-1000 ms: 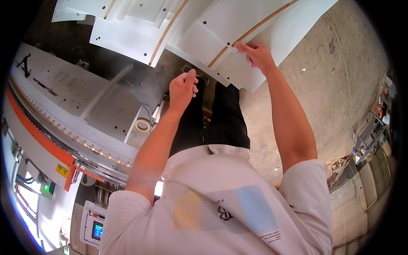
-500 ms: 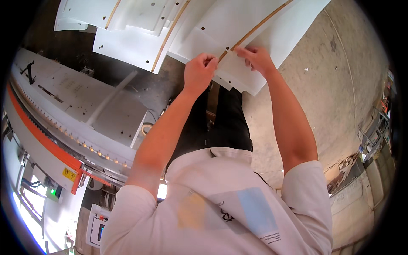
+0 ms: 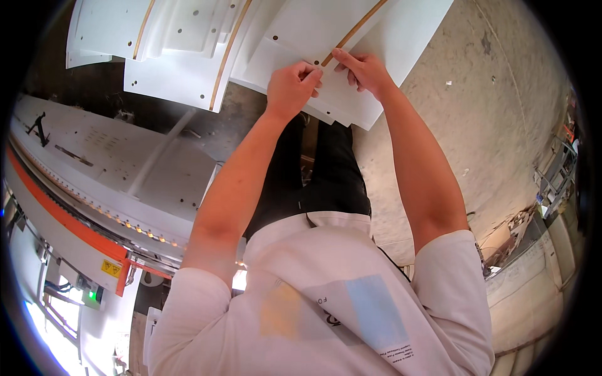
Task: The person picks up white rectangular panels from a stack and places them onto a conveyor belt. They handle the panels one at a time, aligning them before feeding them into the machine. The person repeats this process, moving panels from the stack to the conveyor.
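Observation:
A white panel (image 3: 301, 25) with small dark holes lies in front of me, and a narrow brown strip (image 3: 364, 24) like tape runs along it. My left hand (image 3: 293, 91) is closed over the panel's near part, thumb against the curled fingers; whatever it pinches is hidden. Just to the right, my right hand (image 3: 365, 74) touches the strip close to its near end with the thumb side. Its other fingers are curled under, and anything in them cannot be made out.
Further white panels (image 3: 169, 81) with brown strips overlap at the upper left. A long machine with a grey bed (image 3: 94, 147) and an orange band (image 3: 69, 216) fills the left side. Concrete floor (image 3: 464, 125) extends to the right, with clutter (image 3: 511, 241) at its edge.
A short piece of strip showed at my left fingertips before; none shows there now. My right hand has moved slightly up and left along the strip. The view has shifted a little.

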A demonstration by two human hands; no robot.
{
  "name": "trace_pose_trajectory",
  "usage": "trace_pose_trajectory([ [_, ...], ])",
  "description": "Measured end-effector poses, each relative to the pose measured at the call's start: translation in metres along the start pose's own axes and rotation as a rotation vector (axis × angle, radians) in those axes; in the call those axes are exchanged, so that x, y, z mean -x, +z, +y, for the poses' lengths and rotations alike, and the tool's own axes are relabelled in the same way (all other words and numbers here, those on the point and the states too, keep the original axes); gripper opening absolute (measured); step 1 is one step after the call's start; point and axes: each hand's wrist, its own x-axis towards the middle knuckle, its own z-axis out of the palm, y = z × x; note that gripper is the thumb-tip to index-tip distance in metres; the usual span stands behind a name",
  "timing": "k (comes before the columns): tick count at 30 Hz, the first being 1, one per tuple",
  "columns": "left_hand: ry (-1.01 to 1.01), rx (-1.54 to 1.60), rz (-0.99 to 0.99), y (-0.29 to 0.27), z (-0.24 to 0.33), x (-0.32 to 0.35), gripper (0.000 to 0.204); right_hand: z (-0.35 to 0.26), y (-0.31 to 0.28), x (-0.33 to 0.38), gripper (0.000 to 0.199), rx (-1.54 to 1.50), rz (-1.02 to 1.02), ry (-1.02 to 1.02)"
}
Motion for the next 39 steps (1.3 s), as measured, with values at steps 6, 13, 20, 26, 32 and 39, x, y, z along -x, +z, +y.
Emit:
trace_pose_trajectory([
  [6, 0.01, -0.042, 0.029, 0.002, 0.001, -0.003, 0.021, -0.003, 0.001, 0.001, 0.068, -0.005, -0.006, -0.009],
  [13, -0.018, -0.134, -0.001, 0.003, 0.009, -0.003, 0.019, -0.002, 0.001, 0.0, 0.068, 0.006, -0.004, -0.006],
  [20, -0.029, -0.003, -0.007, 0.001, 0.0, -0.004, 0.019, 0.0, 0.002, 0.001, 0.068, 0.003, 0.009, -0.008],
  [26, -0.034, -0.03, -0.021, 0.002, 0.004, -0.004, 0.019, -0.002, 0.001, 0.003, 0.066, 0.017, 0.001, -0.006],
  [32, -0.03, 0.023, -0.039, -0.001, 0.002, -0.007, 0.017, 0.0, 0.003, -0.001, 0.064, -0.017, 0.026, -0.016],
  [39, -0.021, 0.005, -0.028, 0.0, 0.007, -0.007, 0.018, -0.006, -0.001, 0.0, 0.065, 0.022, 0.003, 0.021],
])
